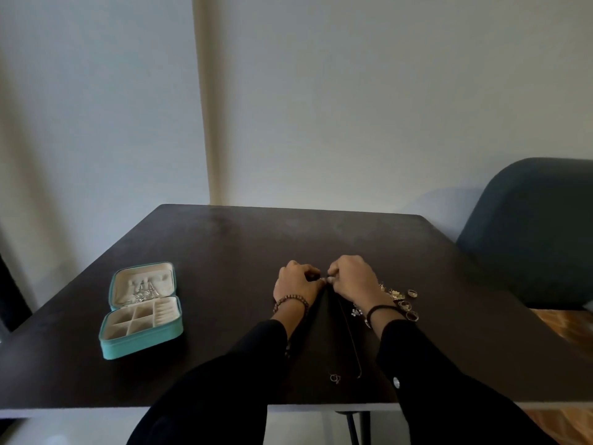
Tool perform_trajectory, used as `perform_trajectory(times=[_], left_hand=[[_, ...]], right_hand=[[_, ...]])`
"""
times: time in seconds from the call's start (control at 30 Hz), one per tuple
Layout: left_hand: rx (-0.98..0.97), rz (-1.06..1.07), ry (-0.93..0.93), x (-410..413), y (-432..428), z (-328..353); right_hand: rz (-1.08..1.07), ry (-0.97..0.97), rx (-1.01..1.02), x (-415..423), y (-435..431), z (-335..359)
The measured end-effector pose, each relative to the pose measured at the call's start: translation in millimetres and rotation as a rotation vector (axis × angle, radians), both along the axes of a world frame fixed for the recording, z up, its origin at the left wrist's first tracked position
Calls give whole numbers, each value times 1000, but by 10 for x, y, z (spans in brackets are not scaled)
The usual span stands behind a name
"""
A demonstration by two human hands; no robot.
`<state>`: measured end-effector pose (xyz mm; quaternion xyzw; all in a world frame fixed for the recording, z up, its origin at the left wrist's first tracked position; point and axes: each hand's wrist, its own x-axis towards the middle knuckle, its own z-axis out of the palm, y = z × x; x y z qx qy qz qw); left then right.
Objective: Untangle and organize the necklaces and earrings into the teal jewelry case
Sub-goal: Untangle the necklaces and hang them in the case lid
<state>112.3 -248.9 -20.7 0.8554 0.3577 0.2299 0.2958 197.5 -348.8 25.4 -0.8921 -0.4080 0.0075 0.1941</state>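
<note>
My left hand (296, 281) and my right hand (351, 277) meet at the table's middle, fingers pinched together on the ends of a thin necklace chain (351, 342). The chain trails toward me and its small ring pendant (334, 378) lies near the front edge. A pile of gold rings and earrings (401, 300) sits just right of my right wrist. The teal jewelry case (141, 311) lies open at the left. Its cream lid holds some silver pieces and its divided tray looks bare.
The dark table (224, 252) ends at a front edge close to my body. A dark blue chair (532, 232) stands at the right. A plain wall rises behind. Wooden floor (568, 329) shows at the right.
</note>
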Motion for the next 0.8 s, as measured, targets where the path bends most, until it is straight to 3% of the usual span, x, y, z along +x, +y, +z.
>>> perform_trajectory(times=[0.17,0.37,0.63,0.8], left_hand=[[13,8,-60,-80,-14,42],[-11,-25,-54,-176,5,68],[-3,-102,-31,-292,22,68],[-65,-57,-98,-345,-4,48]], right_hand=[[-11,-10,35,-91,52,54],[44,-114,-76,-296,64,115],[4,-70,-72,-414,7,154],[73,-215,-189,-545,40,135]])
